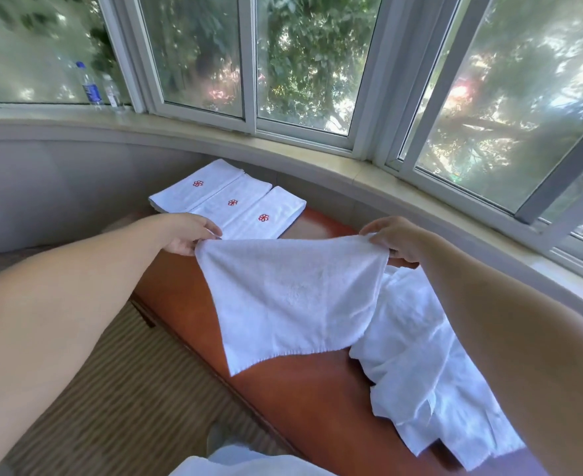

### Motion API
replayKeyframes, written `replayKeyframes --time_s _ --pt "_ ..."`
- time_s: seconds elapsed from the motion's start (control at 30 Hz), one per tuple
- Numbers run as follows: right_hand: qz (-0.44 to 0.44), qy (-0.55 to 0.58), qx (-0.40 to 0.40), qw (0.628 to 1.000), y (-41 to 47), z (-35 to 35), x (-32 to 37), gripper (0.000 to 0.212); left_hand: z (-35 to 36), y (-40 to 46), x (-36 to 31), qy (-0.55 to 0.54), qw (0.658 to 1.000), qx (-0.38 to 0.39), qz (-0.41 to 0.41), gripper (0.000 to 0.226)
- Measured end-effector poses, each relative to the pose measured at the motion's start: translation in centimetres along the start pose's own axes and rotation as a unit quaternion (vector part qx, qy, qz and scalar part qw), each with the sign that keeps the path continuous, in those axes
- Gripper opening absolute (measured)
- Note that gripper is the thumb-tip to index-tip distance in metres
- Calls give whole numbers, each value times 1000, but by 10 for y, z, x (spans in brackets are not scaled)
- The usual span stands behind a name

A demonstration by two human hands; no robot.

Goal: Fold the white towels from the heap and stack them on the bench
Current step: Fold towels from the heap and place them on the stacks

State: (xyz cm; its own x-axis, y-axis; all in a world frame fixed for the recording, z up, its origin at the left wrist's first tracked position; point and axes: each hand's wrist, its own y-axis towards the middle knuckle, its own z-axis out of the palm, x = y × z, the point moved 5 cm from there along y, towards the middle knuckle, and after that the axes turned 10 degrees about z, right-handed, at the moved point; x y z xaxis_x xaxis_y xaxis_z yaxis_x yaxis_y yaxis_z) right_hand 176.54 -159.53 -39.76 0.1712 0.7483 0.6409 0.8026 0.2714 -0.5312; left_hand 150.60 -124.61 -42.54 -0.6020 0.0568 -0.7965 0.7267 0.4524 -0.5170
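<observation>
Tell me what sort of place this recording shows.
Probably a hotel or spa room: folded towels with matching red flower logos on a padded bench below a curved bay window, with carpet.

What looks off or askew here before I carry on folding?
Nothing damaged or spilled. The folded towels lie fanned side by side on the bench, not stacked. The held towel hangs slanted between left hand and right hand.

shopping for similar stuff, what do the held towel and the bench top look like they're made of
Held towel: looks like white cotton terry, matte, with a nubby looped surface and soft drape. Bench top: reddish-brown, smooth with a slight sheen, possibly leather or vinyl; could be polished wood.
</observation>
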Motion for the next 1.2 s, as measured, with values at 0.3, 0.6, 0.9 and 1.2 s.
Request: replayKeyframes --time_s 0.3,0.6,0.9,1.2 --pt "70 -68 142 985 3 19 -12 36 19 -7 -6 45 991 104 -69 47" --pt "-101 -516 -22 850 -7 23 7 26 26 12 -30 512 846 25 144 42" --pt "107 -363 181 908 2 39 -50 36 50 -7 11 544 811 212 -44 28" --pt "154 -227 173 946 17 46 -37 15 15 25 1 442 892 87 -33 47"
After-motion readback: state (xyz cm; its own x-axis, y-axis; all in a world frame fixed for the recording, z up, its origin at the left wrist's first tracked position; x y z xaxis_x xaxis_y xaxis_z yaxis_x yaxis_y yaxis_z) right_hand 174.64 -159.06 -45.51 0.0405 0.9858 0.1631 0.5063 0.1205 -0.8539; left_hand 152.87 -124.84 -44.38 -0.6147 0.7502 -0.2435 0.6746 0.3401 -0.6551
